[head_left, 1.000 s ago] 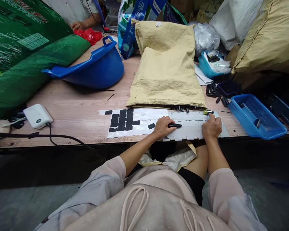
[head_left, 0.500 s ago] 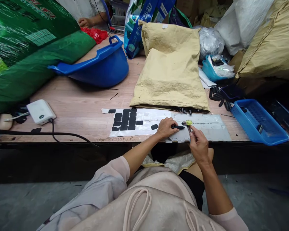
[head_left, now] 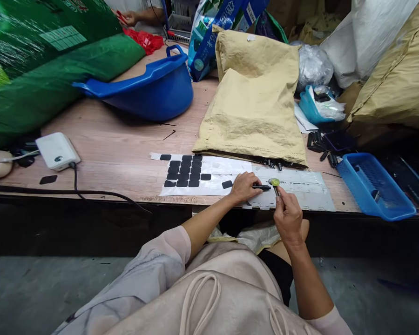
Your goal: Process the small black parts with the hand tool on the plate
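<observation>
My left hand (head_left: 245, 187) rests at the table's front edge, its fingers closed on a slim black pen-like rod (head_left: 263, 187) that points to the right. My right hand (head_left: 288, 213) grips the handle of a small hammer (head_left: 274, 182) with a yellow-green face. The hammer's head is just above and beyond the rod's right end; whether they touch I cannot tell. Beneath both hands lies a grey board (head_left: 302, 188). Left of them, a white sheet (head_left: 214, 187) carries rows of black rounded patches (head_left: 184, 170), with a few set apart.
A tan sack (head_left: 253, 107) lies just beyond the board, small black parts (head_left: 274, 164) at its mouth. Right is a blue basket (head_left: 361, 186); far left, a blue basin (head_left: 150, 93), a white box (head_left: 58, 151) with cables and a green sack (head_left: 73, 65). Another person's hand (head_left: 129, 18) is at the back.
The hammer's head has turned, so its yellow-green face now shows more toward me. My left hand keeps hold of the black rod. The whole view has shifted slightly.
</observation>
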A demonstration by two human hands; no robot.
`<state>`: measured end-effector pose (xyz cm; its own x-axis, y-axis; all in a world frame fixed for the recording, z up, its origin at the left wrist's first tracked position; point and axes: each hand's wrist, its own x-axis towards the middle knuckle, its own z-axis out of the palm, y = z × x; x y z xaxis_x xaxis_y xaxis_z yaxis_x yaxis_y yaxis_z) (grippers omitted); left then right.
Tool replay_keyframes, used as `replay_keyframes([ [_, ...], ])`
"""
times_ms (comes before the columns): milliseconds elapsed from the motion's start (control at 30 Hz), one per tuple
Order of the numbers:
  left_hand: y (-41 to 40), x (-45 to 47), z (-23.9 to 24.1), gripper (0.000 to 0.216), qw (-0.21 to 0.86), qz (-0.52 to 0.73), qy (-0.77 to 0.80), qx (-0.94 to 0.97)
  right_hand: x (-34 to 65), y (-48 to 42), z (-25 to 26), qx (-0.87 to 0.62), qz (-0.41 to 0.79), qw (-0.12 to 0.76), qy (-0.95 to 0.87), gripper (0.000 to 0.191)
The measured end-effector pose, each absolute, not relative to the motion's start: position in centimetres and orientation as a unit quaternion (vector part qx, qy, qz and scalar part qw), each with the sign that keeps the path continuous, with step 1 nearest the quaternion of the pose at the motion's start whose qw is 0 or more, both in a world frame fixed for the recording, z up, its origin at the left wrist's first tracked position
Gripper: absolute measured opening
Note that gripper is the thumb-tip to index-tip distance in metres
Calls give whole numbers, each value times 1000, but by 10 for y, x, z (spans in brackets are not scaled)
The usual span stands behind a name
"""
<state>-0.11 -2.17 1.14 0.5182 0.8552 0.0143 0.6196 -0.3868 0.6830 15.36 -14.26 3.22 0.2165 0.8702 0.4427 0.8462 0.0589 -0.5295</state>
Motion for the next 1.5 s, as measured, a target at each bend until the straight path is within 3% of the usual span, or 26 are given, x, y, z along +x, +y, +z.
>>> replay_keyframes([
  [133, -23, -1, 13, 16, 315, 184, 459, 810, 160, -142, 28, -693, 45, 361, -623, 39],
  [267, -24, 0, 12, 16, 313, 190, 459, 810, 192, -126, 39, -737, -5, 344, -582, 42],
  [367, -25, -1, 12, 16, 313, 192, 459, 809, 229, -103, 46, -818, -50, 280, -500, 47],
  [500, -23, -1, 11, 17, 319, 190, 450, 812, 264, -73, 40, -912, -21, 154, -380, 50],
  [667, -23, -1, 9, 38, 302, 182, 453, 819, 264, -56, 25, -900, -49, 114, -419, 53],
  [833, -23, -2, 6, 41, 293, 180, 460, 819, 266, -52, 26, -879, -55, 55, -470, 54],
  [1067, -25, -5, 14, 38, 315, 207, 448, 811, 270, -53, 27, -878, -58, 68, -470, 54],
  [1200, -73, -24, 22, 33, 378, 234, 347, 826, 271, -53, 26, -881, -52, 95, -460, 53],
  [1300, -120, -42, 7, 35, 419, 147, 268, 855, 273, -52, 24, -883, -50, 103, -455, 54],
  [1500, -138, -52, -57, 37, 437, -107, 495, 743, 274, -52, 22, -883, -53, 116, -451, 55],
])
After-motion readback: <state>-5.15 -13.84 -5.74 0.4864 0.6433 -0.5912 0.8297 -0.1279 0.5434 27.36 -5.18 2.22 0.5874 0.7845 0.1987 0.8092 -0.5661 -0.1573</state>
